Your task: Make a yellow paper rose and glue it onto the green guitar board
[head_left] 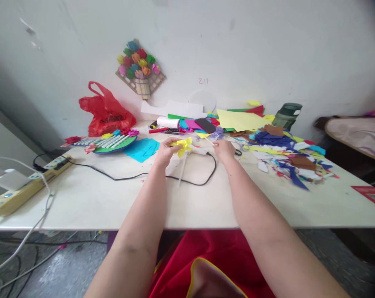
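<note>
A yellow paper flower point(183, 145) with spread petals is pinched in the fingers of my left hand point(167, 151). My right hand point(224, 150) is closed on the end of a thin pale stick point(209, 141), which points up and left. Between the two hands lies a white glue gun point(199, 150), partly hidden behind the flower. Its black cord point(210, 176) loops over the table toward the left. A clear glue stick point(183, 167) shows below the flower.
Paper scraps point(294, 159) cover the table's right side, near a green bottle point(287, 116). At the left are a power strip point(35, 184), a red plastic bag point(108, 114), a decorated round board point(113, 142) and blue paper point(141, 150). A phone point(205, 125) lies at the back.
</note>
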